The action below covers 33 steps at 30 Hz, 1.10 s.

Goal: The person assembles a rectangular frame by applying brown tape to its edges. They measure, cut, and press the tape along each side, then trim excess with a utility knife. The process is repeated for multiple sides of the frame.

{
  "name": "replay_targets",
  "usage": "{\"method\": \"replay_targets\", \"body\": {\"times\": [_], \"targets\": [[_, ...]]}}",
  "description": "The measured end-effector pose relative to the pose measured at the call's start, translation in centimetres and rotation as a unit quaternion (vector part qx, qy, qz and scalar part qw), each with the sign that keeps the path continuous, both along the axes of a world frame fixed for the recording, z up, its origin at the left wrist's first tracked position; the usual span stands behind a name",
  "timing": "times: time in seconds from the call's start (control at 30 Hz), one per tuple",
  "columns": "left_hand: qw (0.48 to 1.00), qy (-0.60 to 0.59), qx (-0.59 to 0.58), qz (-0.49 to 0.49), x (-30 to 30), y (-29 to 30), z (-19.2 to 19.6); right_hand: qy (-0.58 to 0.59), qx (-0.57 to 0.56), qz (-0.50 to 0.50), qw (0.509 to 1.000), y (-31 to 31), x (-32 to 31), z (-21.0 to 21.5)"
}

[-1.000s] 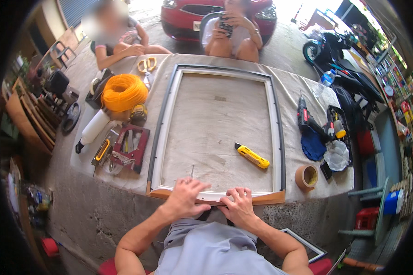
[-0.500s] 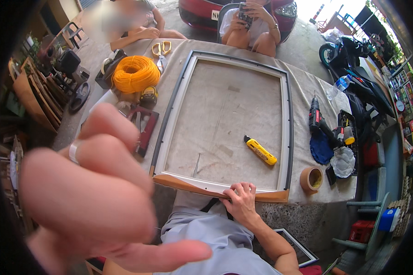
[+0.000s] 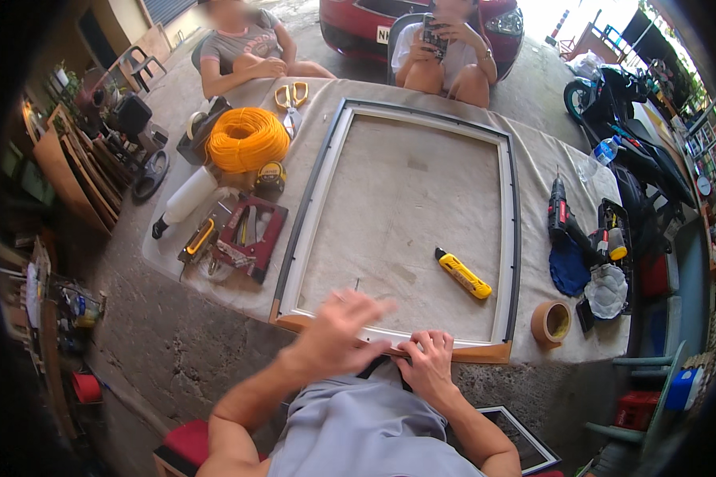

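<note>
The right hand has its fingers bunched close together over the near rail of the rectangular frame, gripping it where a smooth brown strip runs. Just left of those fingers, the left hand is blurred — I cannot tell whether it holds anything. Beyond the fingertips stretch the frame's white, dark-bordered sides, with a chunky yellow cutter inside. Right of the fingers stands a round tape roll; farthest, leftward, a coil of orange cord.
</note>
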<state>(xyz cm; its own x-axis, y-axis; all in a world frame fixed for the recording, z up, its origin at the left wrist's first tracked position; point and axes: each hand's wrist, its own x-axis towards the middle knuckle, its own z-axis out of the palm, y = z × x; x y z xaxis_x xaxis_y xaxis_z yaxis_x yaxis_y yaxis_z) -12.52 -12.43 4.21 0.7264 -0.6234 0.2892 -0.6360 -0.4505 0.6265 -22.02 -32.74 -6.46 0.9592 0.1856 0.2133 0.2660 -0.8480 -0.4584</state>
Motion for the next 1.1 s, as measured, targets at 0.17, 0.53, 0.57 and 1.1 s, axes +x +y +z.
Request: {"method": "replay_targets", "body": {"times": [0.17, 0.53, 0.57, 1.1], "targets": [[0.989, -0.02, 0.14, -0.043, -3.5, -2.3, -8.7, 0.01, -0.009, 0.029, 1.0, -0.4, 0.3, -0.1], [0.983, -0.038, 0.163, -0.069, -2.8, -2.3, -10.2, 0.057, -0.01, 0.02, 0.998, -0.7, 0.7, 0.8], [0.983, -0.038, 0.168, -0.067, -2.9, -2.4, -10.2, 0.074, 0.005, 0.008, 0.997, -0.8, 0.7, 1.0], [0.989, -0.018, 0.141, -0.044, -2.6, -0.4, -10.1, 0.034, -0.024, 0.003, 0.999, -2.0, -0.1, 0.9]]}}
